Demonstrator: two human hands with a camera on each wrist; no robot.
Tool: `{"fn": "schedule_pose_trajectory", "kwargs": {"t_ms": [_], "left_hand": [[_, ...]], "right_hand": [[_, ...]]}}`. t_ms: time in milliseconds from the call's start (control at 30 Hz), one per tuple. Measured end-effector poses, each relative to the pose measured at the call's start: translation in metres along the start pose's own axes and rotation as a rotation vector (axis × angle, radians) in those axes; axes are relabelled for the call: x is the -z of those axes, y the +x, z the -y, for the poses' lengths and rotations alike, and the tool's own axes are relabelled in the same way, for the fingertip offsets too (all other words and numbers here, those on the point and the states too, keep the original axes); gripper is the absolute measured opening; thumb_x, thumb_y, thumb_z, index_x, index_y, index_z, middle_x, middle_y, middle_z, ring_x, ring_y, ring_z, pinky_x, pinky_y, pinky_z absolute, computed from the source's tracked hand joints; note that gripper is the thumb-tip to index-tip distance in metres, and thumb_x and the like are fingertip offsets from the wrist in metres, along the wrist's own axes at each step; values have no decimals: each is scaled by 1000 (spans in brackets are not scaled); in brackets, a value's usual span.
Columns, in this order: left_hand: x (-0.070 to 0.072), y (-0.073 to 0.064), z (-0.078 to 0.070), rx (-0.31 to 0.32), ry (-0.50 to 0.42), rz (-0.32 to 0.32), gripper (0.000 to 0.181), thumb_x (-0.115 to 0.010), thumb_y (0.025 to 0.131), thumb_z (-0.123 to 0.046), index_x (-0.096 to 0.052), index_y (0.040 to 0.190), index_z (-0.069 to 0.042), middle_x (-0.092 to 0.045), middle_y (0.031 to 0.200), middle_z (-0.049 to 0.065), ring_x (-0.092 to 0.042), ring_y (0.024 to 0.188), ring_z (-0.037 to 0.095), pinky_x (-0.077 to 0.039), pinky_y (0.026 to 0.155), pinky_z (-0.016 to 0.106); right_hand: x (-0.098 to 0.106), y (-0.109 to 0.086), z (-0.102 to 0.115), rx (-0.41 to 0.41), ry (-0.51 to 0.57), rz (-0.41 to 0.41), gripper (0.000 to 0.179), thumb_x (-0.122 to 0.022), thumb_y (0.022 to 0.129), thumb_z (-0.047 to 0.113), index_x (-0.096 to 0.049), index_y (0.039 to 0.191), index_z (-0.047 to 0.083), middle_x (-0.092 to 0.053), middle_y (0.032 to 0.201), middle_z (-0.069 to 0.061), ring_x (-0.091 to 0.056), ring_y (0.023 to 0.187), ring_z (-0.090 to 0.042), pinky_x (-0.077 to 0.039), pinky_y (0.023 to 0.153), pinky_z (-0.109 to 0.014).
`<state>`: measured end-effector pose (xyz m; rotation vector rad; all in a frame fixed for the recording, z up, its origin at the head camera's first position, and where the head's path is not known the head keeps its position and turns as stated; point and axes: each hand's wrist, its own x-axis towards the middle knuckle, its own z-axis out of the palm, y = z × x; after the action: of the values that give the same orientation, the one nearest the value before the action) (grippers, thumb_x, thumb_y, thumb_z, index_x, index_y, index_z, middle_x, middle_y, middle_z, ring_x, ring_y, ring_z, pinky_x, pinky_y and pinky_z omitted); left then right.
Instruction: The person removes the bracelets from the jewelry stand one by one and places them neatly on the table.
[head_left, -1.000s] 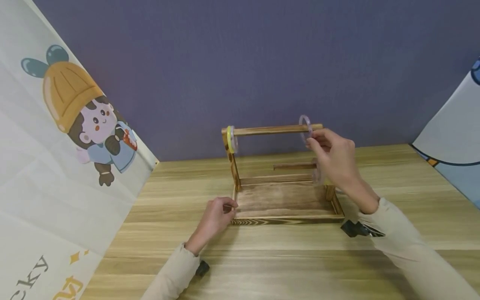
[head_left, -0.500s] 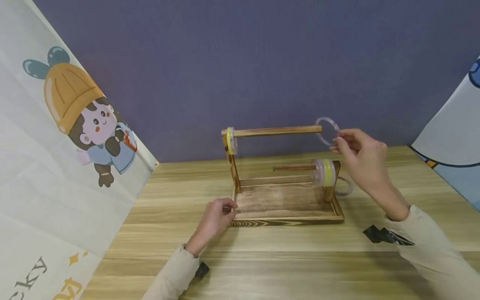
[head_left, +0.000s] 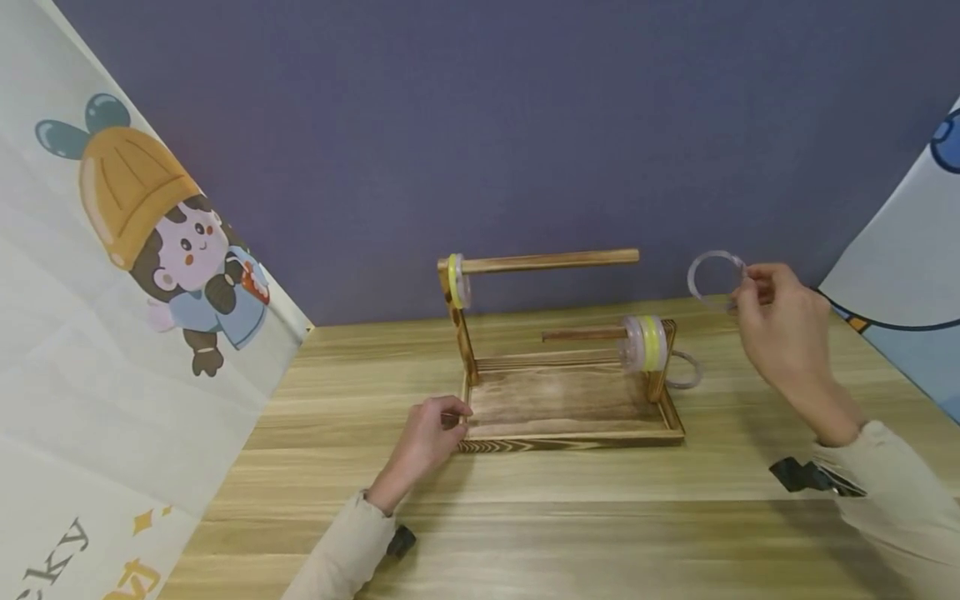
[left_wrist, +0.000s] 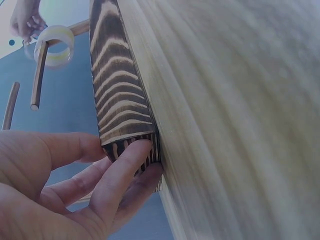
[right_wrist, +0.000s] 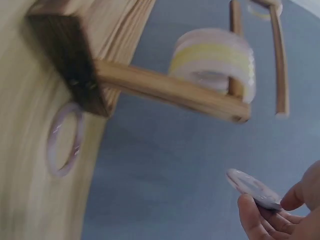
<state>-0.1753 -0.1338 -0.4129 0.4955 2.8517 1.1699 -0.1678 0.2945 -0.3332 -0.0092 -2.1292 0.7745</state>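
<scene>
My right hand (head_left: 783, 329) pinches a pale lilac bangle (head_left: 692, 279) between thumb and fingers, in the air right of a wooden bangle stand (head_left: 562, 404). In the right wrist view that bangle (right_wrist: 252, 187) shows tilted, nearly edge-on. The left hand (head_left: 427, 433) grips the front left corner of the stand's base; its thumb and fingertips bear on the striped wood (left_wrist: 122, 95) in the left wrist view. On the upper rod (head_left: 555, 261), a yellow bangle (head_left: 453, 282) and a clear one hang by the left post. Several lilac and yellow bangles (head_left: 651, 343) sit on the lower rod (head_left: 581, 333).
Another lilac bangle (head_left: 700, 368) lies on the wood-grain table (head_left: 570, 517) behind the stand's right post. A dark blue-grey panel (head_left: 480, 150) rises at the back. A white cloth with a cartoon figure (head_left: 195, 242) stands at left, and a printed cloth (head_left: 907, 258) at right.
The right hand has drawn the lilac bangle rightward off the free end of the upper rod and away from the stand. The left hand stays at the base corner.
</scene>
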Motion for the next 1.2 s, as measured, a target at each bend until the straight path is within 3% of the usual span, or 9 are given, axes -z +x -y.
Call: {"fn": "schedule_pose_trajectory", "kwargs": {"t_ms": [333, 533, 800, 1200], "left_hand": [[2, -1, 0, 7, -25, 18, 15, -68, 89, 1, -73, 103, -4, -73, 106, 12, -69, 100, 29, -58, 84, 43], [2, -1, 0, -14, -22, 20, 14, -68, 90, 0, -73, 103, -4, -73, 105, 11, -69, 99, 29, -59, 83, 42], [1, 0, 1, -2, -22, 33, 14, -68, 90, 0, -73, 103, -4, -72, 104, 11, -69, 98, 26, -58, 84, 42], [2, -1, 0, 14, -45, 36, 16, -68, 91, -1, -73, 106, -5, -73, 105, 10, -69, 98, 24, -59, 76, 34]], "right_hand": [[3, -8, -40, -14, -3, 163, 31, -49, 102, 8, -60, 116, -17, -68, 84, -29, -40, 58, 28, -33, 55, -2], [1, -16, -70, -97, 45, 318, 33, -46, 103, 4, -55, 115, -25, -67, 82, -33, -51, 52, 17, -44, 47, -6], [-4, -26, -110, -200, 104, 494, 37, -43, 105, 7, -53, 113, -28, -68, 80, -29, -62, 53, 2, -54, 48, -20], [-8, -32, -127, -327, 247, 644, 38, -40, 106, 5, -47, 118, -30, -69, 81, -17, -67, 62, -8, -59, 57, -27]]}}
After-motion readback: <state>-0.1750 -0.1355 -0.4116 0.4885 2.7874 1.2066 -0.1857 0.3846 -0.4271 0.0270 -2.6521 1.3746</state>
